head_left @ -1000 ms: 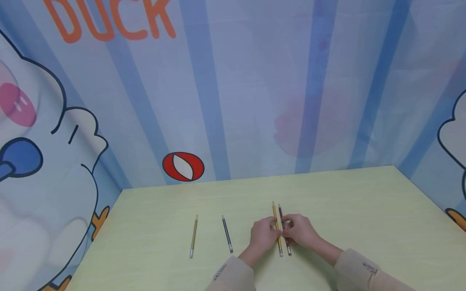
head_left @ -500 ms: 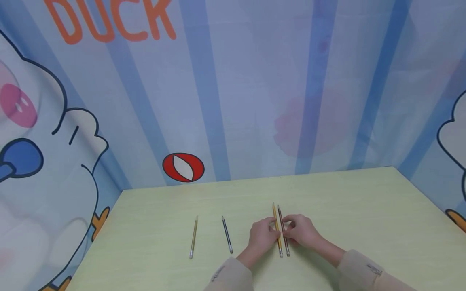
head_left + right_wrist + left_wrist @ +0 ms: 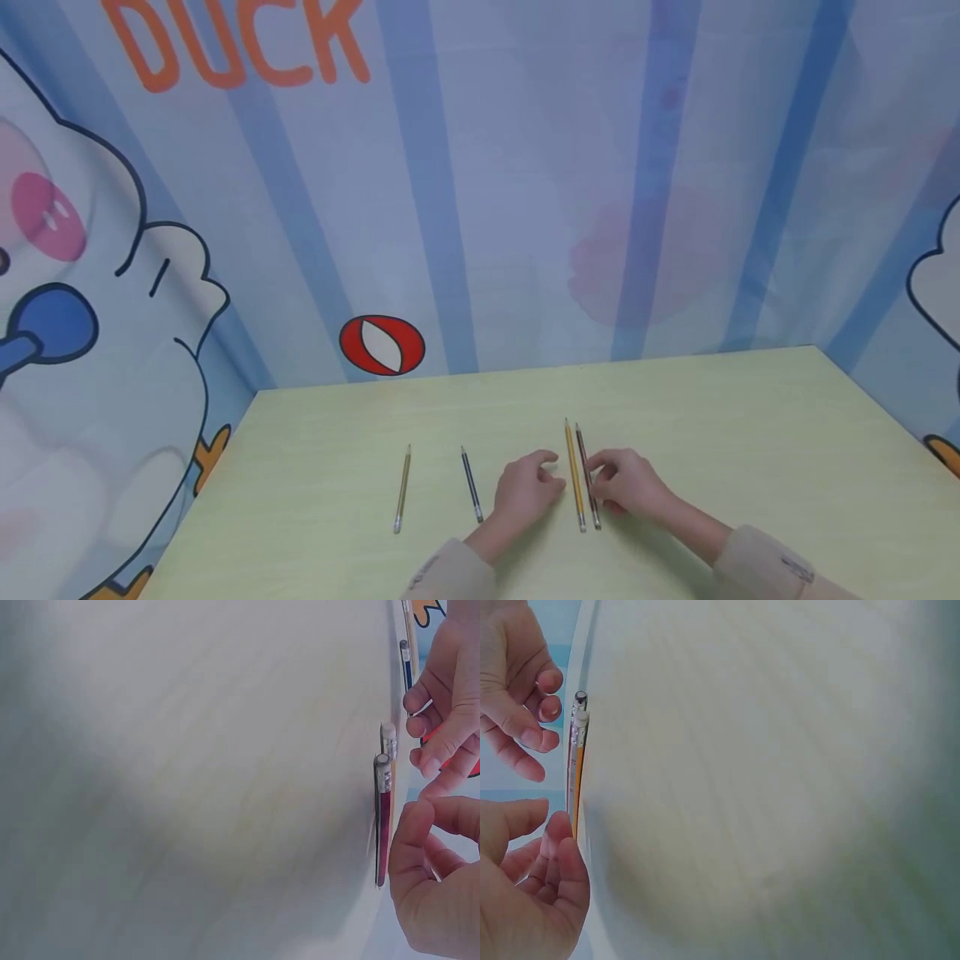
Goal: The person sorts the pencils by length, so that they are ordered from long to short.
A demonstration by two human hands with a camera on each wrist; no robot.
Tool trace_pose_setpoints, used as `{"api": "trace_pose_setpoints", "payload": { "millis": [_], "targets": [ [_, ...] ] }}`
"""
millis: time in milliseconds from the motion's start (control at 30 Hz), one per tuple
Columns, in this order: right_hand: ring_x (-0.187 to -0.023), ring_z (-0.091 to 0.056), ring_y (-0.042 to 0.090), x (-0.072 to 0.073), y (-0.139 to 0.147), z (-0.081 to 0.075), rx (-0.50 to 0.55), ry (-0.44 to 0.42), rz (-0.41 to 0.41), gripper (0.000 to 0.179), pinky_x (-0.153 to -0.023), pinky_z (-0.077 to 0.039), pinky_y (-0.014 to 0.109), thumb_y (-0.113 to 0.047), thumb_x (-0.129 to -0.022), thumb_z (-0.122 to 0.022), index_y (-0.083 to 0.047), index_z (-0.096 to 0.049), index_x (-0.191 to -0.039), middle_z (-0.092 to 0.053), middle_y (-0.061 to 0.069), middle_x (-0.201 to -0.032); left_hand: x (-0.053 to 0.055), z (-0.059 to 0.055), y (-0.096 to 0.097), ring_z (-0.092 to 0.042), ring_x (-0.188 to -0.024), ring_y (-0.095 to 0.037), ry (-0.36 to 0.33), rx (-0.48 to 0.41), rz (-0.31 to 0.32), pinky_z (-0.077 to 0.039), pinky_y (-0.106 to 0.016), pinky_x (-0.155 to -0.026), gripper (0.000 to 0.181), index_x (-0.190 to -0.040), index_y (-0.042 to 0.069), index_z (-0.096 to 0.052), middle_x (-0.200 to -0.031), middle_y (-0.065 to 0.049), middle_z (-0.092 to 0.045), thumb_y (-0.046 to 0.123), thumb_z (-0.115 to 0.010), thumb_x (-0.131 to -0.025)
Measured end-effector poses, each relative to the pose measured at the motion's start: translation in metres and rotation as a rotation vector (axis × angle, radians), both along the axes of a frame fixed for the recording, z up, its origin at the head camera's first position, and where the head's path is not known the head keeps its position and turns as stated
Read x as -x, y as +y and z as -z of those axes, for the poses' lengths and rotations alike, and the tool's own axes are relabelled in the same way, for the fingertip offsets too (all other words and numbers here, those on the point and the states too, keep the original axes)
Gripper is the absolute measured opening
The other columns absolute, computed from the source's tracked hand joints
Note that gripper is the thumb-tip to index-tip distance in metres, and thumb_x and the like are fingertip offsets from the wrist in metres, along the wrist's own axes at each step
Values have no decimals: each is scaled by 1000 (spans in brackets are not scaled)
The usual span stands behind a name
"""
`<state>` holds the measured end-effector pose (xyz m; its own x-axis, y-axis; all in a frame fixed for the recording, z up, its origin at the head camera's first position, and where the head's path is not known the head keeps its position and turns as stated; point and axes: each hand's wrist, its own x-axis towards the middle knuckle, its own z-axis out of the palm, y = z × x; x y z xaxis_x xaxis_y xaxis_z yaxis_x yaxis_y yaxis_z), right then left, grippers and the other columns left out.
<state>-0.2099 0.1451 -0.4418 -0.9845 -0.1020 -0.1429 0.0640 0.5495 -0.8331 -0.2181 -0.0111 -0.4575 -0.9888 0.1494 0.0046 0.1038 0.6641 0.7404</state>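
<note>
On the table lie a yellow pencil (image 3: 574, 475) and a dark red pencil (image 3: 582, 448), side by side with a narrow gap, tips pointing away and erasers toward me. My left hand (image 3: 527, 485) is just left of the yellow pencil, apart from it, thumb and index finger spread. At the dark red pencil's right edge is my right hand (image 3: 632, 482), fingers bent loosely; whether its fingertips touch the pencil I cannot tell. In the right wrist view the dark red pencil (image 3: 385, 825) lies beside the right hand (image 3: 439, 877), not between its fingers.
Further left on the pale yellow table (image 3: 322, 467) lie a dark blue pencil (image 3: 471, 483) and a gold pencil (image 3: 402, 487), spaced apart. A printed cloth backdrop (image 3: 510, 208) rises behind the table's far edge.
Both hands were at the two pencils; the left has let go of the yellow one and drawn back left. Earlier the dark red pencil shifted slightly toward the yellow; the right hand eased slightly rightward.
</note>
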Motion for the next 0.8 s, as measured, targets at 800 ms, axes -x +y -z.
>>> {"api": "trace_pose_setpoints", "payload": {
  "millis": [800],
  "targets": [
    [-61, -53, 12, -6, -42, -12, 234, -54, -237, 35, -48, -47, 27, -6, -76, -62, 5, -54, -108, -55, 5, -77, -17, -15, -95, -51, -55, -5, 53, -18, 25, -40, -19, -47, 26, -103, 4, -60, -75, 0, -60, 16, -60, -81]
  ]
}}
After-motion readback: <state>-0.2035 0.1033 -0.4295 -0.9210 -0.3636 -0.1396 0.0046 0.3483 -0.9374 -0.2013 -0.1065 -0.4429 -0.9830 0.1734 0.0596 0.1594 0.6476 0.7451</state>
